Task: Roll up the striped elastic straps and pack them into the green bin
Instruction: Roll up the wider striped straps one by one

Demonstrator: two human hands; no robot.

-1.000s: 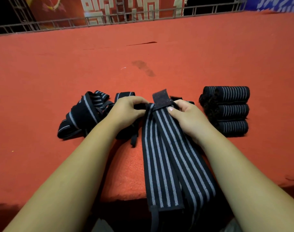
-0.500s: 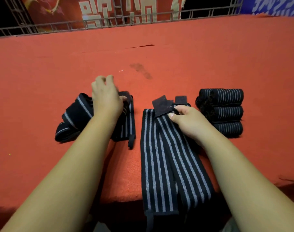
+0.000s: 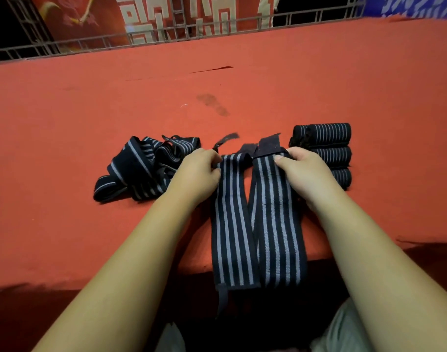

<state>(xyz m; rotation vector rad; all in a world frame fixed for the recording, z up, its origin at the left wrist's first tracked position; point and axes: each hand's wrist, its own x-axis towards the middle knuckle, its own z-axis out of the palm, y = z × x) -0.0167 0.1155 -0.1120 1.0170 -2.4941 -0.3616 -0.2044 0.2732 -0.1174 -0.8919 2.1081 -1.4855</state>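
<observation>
Straps flat on red felt, one far end in each hand.

Red felt tabletop (image 3: 90, 110) fills the view, with a metal railing (image 3: 166, 39) along its far edge. Two striped elastic straps lie side by side at the middle, their near ends hanging over the table's near edge: the left strap (image 3: 232, 224) and the right strap (image 3: 275, 224). A loose heap of straps (image 3: 141, 168) lies just left of them, and three rolled straps (image 3: 326, 153) sit stacked on the right. The left hand (image 3: 194, 176) grips the left strap's far end; the right hand (image 3: 303, 171) pinches the right strap's.
</observation>
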